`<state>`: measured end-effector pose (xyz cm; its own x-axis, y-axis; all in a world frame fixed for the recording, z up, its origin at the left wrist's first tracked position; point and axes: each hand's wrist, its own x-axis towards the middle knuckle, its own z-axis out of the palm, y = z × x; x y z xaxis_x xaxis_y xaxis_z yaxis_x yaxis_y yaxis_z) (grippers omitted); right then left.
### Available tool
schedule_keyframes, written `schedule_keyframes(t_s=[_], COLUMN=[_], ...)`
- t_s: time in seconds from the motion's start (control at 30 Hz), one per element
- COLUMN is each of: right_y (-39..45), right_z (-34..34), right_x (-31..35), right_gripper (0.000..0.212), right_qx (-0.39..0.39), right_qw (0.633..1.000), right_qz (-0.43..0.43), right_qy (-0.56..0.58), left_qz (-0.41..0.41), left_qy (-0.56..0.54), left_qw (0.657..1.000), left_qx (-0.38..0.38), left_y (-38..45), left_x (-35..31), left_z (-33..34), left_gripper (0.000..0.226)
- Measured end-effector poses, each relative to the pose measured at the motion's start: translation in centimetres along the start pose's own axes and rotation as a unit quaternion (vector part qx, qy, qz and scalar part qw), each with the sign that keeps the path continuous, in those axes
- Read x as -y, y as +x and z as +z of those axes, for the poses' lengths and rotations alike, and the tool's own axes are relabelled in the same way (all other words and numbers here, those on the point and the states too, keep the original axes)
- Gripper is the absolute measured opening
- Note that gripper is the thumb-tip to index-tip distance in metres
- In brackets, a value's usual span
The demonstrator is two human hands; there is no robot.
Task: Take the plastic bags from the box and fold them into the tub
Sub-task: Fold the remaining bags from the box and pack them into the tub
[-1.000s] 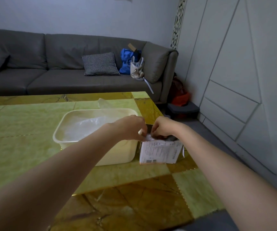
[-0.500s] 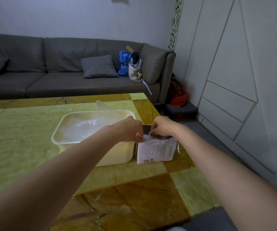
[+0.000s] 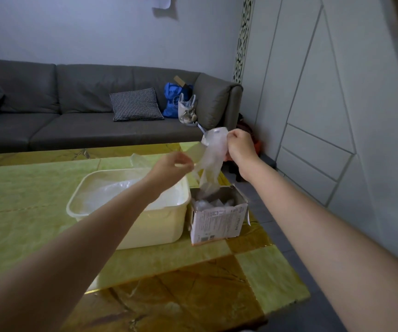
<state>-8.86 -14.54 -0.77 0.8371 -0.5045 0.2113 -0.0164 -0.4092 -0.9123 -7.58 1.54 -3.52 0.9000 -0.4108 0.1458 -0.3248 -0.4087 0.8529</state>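
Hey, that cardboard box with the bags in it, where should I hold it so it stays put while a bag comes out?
Probably grip the cardboard box by its near printed wall just under the open rim, coming from above on the right side. The tub sits close against its left, and the plastic bag trails out of the middle of the opening.

A table (image 3: 37,212) with a glossy top of pale green and amber marble-like squares is seen. A cream plastic tub (image 3: 155,226) is set on it, and a small open cardboard box (image 3: 219,220) is placed just beside the tub's right end, near the table's right edge.
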Motion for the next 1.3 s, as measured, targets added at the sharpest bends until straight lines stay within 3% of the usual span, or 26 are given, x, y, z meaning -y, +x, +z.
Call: schedule_keyframes(t_s=[0.07, 0.17, 0.23, 0.3, 0.4, 0.5, 0.57, 0.63, 0.7, 0.77, 0.97, 1.13, 1.2, 1.23, 1.3], right_y=[-0.3, -1.5, -2.0, -2.2, -1.7, -1.7, -1.8, -1.8, -1.4, -0.9, -1.3, -1.6, -2.4, -2.6, -2.9], right_z=[0.2, 0.1, 0.2, 0.3, -0.2, -0.9, -0.7, 0.1, 0.6, 0.6, 0.5, 4.4, 6.3, 7.6, 9.8], right_x=[0.5, 1.0, 0.8, 0.5, 0.2, 0.8, 1.2, 1.4, 1.1, 0.5, 0.5, 0.7, 0.6, 0.4, -0.2], right_gripper=[0.027, 0.028, 0.026, 0.02, 0.033, 0.069, 0.071, 0.039, 0.01, 0.013, 0.046, 0.045, 0.043, 0.045, 0.049], right_qx=[0.027, 0.124, 0.191, 0.19, 0.145, 0.222, 0.256, 0.185, 0.037, -0.041, -0.063, -0.078, -0.082, -0.085, -0.086], right_qw=[0.996, 0.969, 0.952, 0.951, 0.933, 0.901, 0.908, 0.936, 0.964, 0.979, 0.992, 0.99, 0.991, 0.991, 0.992], right_qz=[0.034, 0.083, 0.101, 0.125, 0.186, 0.204, 0.17, 0.137, 0.13, 0.099, 0.053, 0.069, 0.07, 0.073, 0.077], right_qy=[0.083, 0.197, 0.215, 0.209, 0.273, 0.311, 0.284, 0.265, 0.227, 0.171, 0.099, 0.098, 0.082, 0.071, 0.054], left_qz=[-0.051, -0.123, -0.115, -0.074, -0.041, -0.02, -0.008, 0.011, 0.013, -0.004, -0.097, -0.133, -0.094, -0.036, 0.148], left_qy=[-0.106, -0.155, -0.157, -0.157, -0.123, -0.061, -0.043, -0.031, -0.04, -0.066, -0.142, -0.055, 0.085, 0.162, 0.286], left_qw=[0.992, 0.98, 0.981, 0.984, 0.981, 0.979, 0.976, 0.973, 0.97, 0.97, 0.967, 0.932, 0.909, 0.9, 0.89], left_qx=[-0.038, -0.017, 0.011, -0.045, -0.143, -0.194, -0.213, -0.23, -0.239, -0.233, -0.188, -0.333, -0.397, -0.403, -0.324], left_y=[0.3, 0.2, 0.0, -0.2, 0.1, 0.4, 0.3, 0.2, 0.1, 0.1, 0.0, 1.5, 1.4, 1.0, 0.1], left_x=[-0.4, -0.7, -0.8, -0.9, -0.7, -0.8, -1.2, -1.5, -1.7, -1.3, 1.0, 2.3, 1.4, 0.9, 0.4], left_z=[-0.8, -1.3, -1.2, -1.0, -1.1, -1.5, -1.5, -1.5, -1.8, -2.2, -4.6, -9.4, -10.8, -11.2, -10.6], left_gripper=[0.047, 0.075, 0.047, 0.014, 0.016, 0.016, 0.018, 0.019, 0.02, 0.022, 0.026, 0.037, 0.037, 0.033, 0.025])
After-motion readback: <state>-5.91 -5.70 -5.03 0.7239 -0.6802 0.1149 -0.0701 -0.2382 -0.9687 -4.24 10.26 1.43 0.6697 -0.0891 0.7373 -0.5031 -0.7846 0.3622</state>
